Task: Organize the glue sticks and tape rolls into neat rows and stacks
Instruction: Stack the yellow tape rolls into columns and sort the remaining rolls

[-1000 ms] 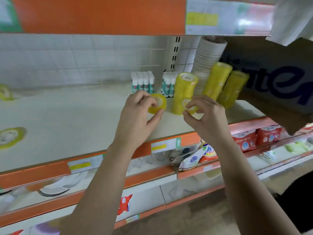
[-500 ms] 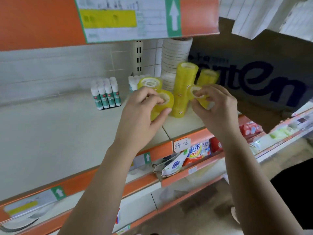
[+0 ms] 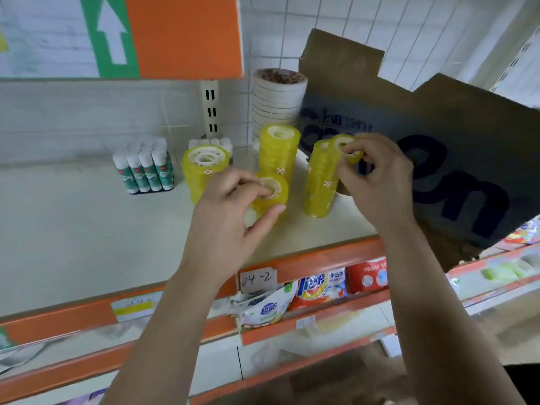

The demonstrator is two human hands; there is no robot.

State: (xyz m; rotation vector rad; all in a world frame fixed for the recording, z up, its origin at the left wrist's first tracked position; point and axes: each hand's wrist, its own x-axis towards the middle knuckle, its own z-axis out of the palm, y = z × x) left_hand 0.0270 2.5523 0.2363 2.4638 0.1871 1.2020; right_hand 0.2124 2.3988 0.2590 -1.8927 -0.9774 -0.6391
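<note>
the left hand (image 3: 230, 217) pinches a yellow tape roll (image 3: 270, 197) low over the shelf (image 3: 87, 229) while the right hand (image 3: 377, 182) pinches another roll (image 3: 346, 147) atop the right-hand stack (image 3: 318, 182), probably evening the stacks, glue sticks (image 3: 144, 171) already rowed behind.

Box (image 3: 350, 68) print partly hidden; shelf label (image 3: 43, 39) blurred

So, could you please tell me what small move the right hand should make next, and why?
Probably settle the yellow roll pinched in the right hand flat onto the leaning yellow stack beside it: the roll is tilted right at that stack's top. The left hand holds a second roll that could follow.
</note>
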